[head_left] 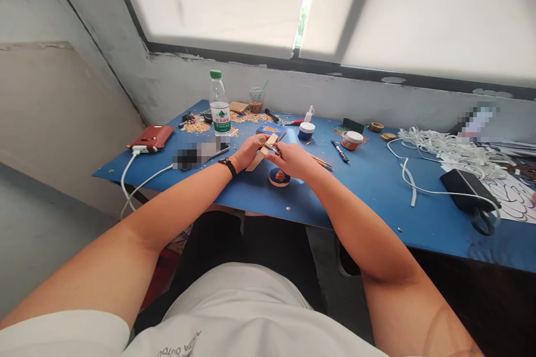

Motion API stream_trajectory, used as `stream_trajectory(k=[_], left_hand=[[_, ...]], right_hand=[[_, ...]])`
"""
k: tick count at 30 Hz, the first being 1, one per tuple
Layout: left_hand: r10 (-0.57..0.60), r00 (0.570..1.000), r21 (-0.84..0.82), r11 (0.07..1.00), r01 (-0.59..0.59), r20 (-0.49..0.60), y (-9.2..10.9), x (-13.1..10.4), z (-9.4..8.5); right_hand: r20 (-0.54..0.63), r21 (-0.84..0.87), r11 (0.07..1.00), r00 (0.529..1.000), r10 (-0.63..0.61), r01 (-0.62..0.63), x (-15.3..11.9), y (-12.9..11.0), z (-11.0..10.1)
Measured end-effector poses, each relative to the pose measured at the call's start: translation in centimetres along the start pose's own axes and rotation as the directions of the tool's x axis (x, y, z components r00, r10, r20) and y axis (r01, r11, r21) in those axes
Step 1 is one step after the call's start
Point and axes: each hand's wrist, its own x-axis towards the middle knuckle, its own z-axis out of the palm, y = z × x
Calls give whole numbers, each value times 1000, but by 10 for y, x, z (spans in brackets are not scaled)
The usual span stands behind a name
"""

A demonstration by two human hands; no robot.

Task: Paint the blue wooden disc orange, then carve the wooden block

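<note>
1. In the head view, I saw the left hand (250,152) pinching a pale block of wood (260,158). Its fingers were closed on the wood, with the thumb on top.
2. I saw the right hand (292,159) on the other side of the block. Its fingers were curled in around a small tool (274,149). They covered most of it, so I could not tell what kind it was.
3. The block was tilted and held up over the blue table (234,191), close to its front edge.
4. Just below the hands, a round blue piece (279,177) with an orange picture lay on the table.
5. Near the right hand I saw some brushes (323,163), a pen (340,152), a blue jar (306,132) and an orange jar (352,140) with a white lid.
6. On the left side were a phone (215,150), a red-brown pouch (151,138) and a water bottle (220,114) with a green cap. The bottle stood up by some wood chips (196,124).
7. Far to the right, a black box (467,187) sat near a heap of white strips (439,148).
</note>
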Motion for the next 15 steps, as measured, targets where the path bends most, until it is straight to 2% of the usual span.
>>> stream_trajectory(k=[5, 9, 15], left_hand=[[-58, 998, 36, 998, 59, -16, 2, 5, 5], [-70, 997, 46, 996, 71, -29, 5, 5, 6], [-58, 998, 87, 994, 61, -41, 9, 4, 4]], right_hand=[[51, -89, 996, 999, -16, 20, -1, -6, -6], [73, -191, 982, 997, 30, -16, -4, -14, -11], [55, -206, 977, 996, 66, -53, -3, -18, -9]])
